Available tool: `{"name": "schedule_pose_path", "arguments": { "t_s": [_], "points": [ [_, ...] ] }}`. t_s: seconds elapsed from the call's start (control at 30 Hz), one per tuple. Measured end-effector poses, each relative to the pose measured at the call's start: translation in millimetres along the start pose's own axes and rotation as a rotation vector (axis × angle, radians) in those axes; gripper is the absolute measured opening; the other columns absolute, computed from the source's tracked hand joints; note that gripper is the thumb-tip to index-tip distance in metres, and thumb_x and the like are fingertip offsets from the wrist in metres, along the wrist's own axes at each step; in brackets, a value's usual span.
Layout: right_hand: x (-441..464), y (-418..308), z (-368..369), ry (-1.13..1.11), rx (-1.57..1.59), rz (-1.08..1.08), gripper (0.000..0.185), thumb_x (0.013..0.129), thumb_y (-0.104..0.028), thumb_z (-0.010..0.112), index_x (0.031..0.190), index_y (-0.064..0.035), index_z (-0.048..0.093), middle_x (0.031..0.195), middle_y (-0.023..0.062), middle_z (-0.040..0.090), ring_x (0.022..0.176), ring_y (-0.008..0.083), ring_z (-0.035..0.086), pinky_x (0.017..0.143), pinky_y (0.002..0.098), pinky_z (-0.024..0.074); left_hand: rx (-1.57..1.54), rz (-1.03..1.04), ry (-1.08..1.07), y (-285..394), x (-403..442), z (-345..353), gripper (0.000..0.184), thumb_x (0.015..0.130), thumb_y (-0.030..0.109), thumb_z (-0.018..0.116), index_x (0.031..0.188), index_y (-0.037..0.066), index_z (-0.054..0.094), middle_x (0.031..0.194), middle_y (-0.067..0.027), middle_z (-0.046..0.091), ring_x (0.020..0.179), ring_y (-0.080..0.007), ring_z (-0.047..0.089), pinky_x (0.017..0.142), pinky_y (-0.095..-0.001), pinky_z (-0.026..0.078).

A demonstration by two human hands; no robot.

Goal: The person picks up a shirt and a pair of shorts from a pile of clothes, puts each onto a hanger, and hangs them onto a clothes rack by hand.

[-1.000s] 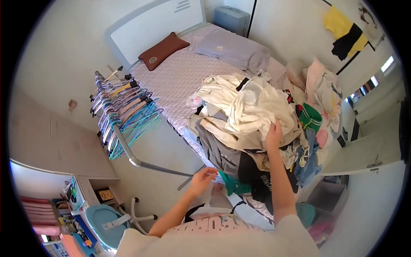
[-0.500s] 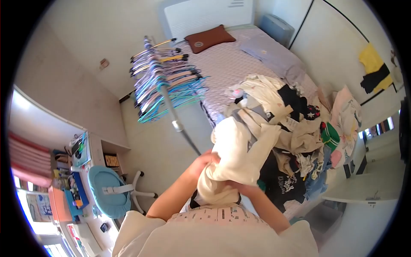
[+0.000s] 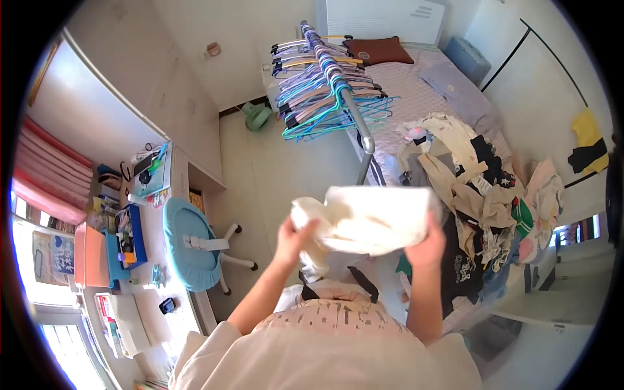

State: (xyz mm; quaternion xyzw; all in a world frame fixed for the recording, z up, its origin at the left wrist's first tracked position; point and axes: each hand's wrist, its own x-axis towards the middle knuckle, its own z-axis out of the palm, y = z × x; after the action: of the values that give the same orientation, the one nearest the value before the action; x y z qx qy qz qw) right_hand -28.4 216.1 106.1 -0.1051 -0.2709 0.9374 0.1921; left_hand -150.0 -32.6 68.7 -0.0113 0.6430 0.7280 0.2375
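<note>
A cream garment (image 3: 374, 221) is stretched between my two hands in front of my body, blurred by motion, so its exact kind is not clear. My left hand (image 3: 296, 239) grips its left end, where a bunched part hangs down. Its right edge is held in my right hand (image 3: 426, 244), fingers closed on the cloth. Beyond my right hand, a heap of clothes (image 3: 484, 201) in beige, black, green and denim lies on the bed.
Many hangers (image 3: 331, 88) hang on a grey metal rail (image 3: 359, 123) ahead. The bed (image 3: 390, 84) carries a brown pillow (image 3: 380, 51). A blue chair (image 3: 190, 244) stands left by a cluttered desk (image 3: 172, 286). A green fan-like object (image 3: 257, 116) sits on the floor.
My hands have moved apart and up, spreading the cream garment sideways away from the clothes heap. My view has turned left, so the rail and bed appear further right.
</note>
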Motion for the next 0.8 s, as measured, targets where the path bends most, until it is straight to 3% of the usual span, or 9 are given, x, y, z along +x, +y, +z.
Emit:
{"name": "schedule_pose_path", "arguments": {
  "t_s": [0.07, 0.2, 0.27, 0.33, 0.37, 0.53, 0.6, 0.73, 0.8],
  "points": [
    [10.4, -26.6, 7.4, -0.039, -0.023, -0.072, 0.051, 0.096, -0.026, 0.049, 0.139, 0.0001, 0.038, 0.139, 0.0164, 0.046, 0.129, 0.0326, 0.043, 0.109, 0.0495, 0.0312, -0.435, -0.022, 0.033, 21.9, 0.7, -22.0, 0.033, 0.088, 0.012, 0.063, 0.116, -0.002, 0.054, 0.108, -0.0122, 0.064, 0.095, -0.0218, 0.064, 0.084, -0.0342, 0.053],
    [16.0, -57.9, 11.6, -0.222, -0.309, -0.132, 0.056, 0.087, -0.004, 0.056, 0.138, 0.0029, 0.036, 0.134, 0.0173, 0.048, 0.126, 0.0317, 0.045, 0.105, 0.0468, 0.0361, -0.812, 0.005, -0.106, 44.2, -2.0, -54.0, 0.049, 0.093, 0.021, 0.050, 0.134, -0.004, 0.039, 0.128, -0.0208, 0.053, 0.113, -0.0336, 0.057, 0.098, -0.0463, 0.047],
    [18.0, -61.4, 17.2, -0.221, -0.425, -0.102, 0.056, 0.085, -0.003, 0.059, 0.137, 0.0024, 0.038, 0.131, 0.0153, 0.051, 0.122, 0.0275, 0.050, 0.100, 0.0427, 0.0414, -0.904, 0.020, -0.153, 42.1, 0.2, -60.2, 0.050, 0.093, 0.022, 0.049, 0.134, -0.005, 0.039, 0.129, -0.0221, 0.053, 0.114, -0.0357, 0.056, 0.099, -0.0473, 0.046],
    [24.7, -66.6, 29.4, 0.017, -1.078, -0.095, 0.055, 0.084, -0.004, 0.063, 0.135, 0.0019, 0.043, 0.126, 0.0133, 0.056, 0.115, 0.0226, 0.056, 0.093, 0.0371, 0.0469, -0.954, 0.045, -0.231, 41.6, 5.8, -61.5, 0.049, 0.092, 0.021, 0.051, 0.132, -0.005, 0.041, 0.126, -0.0208, 0.055, 0.112, -0.0348, 0.057, 0.098, -0.0467, 0.046],
    [29.1, -66.6, 32.1, 0.025, -1.081, -0.151, 0.048, 0.085, -0.006, 0.064, 0.129, 0.0037, 0.048, 0.120, 0.0121, 0.059, 0.105, 0.0184, 0.060, 0.086, 0.0310, 0.0493, -0.968, 0.038, -0.203, 42.5, 7.7, -62.1, 0.046, 0.091, 0.019, 0.053, 0.129, -0.004, 0.044, 0.122, -0.0188, 0.058, 0.109, -0.0338, 0.059, 0.096, -0.0463, 0.047],
    [39.4, -78.2, 30.0, -0.010, -0.515, -0.047, 0.038, 0.087, -0.003, 0.063, 0.122, 0.0059, 0.053, 0.117, 0.0109, 0.061, 0.105, 0.0179, 0.061, 0.090, 0.0294, 0.0478, -0.878, 0.067, -0.018, 72.9, 7.6, -63.5, 0.040, 0.088, 0.015, 0.059, 0.123, -0.001, 0.047, 0.110, -0.0145, 0.061, 0.100, -0.0272, 0.062, 0.091, -0.0427, 0.050],
    [44.0, -73.8, 21.7, 0.098, -0.745, -0.086, 0.034, 0.086, -0.004, 0.065, 0.117, 0.0069, 0.056, 0.112, 0.0106, 0.063, 0.099, 0.0161, 0.061, 0.085, 0.0285, 0.0479, -0.368, 0.323, 0.204, 87.9, 4.8, -57.2, 0.039, 0.084, 0.006, 0.063, 0.119, 0.001, 0.047, 0.101, -0.0115, 0.061, 0.092, -0.0207, 0.063, 0.083, -0.0357, 0.052],
    [43.2, -86.1, 29.4, 0.069, -1.238, -0.120, 0.024, 0.082, -0.008, 0.071, 0.100, 0.0054, 0.062, 0.092, 0.0058, 0.067, 0.077, 0.0123, 0.063, 0.069, 0.0251, 0.0484, 0.049, 0.511, 0.304, 97.9, 13.3, -80.0, 0.039, 0.082, -0.002, 0.062, 0.117, 0.006, 0.046, 0.096, -0.0071, 0.059, 0.082, -0.0139, 0.062, 0.069, -0.0272, 0.052],
    [43.2, -86.8, 29.7, 0.048, -1.297, -0.115, 0.019, 0.080, -0.009, 0.072, 0.092, 0.0020, 0.062, 0.079, 0.0039, 0.067, 0.064, 0.0100, 0.060, 0.060, 0.0262, 0.0472, -0.245, 0.488, 0.201, 109.8, 14.2, -80.5, 0.037, 0.085, -0.005, 0.056, 0.118, 0.009, 0.048, 0.097, -0.0059, 0.057, 0.084, -0.0125, 0.060, 0.068, -0.0258, 0.052]
  ]
}}
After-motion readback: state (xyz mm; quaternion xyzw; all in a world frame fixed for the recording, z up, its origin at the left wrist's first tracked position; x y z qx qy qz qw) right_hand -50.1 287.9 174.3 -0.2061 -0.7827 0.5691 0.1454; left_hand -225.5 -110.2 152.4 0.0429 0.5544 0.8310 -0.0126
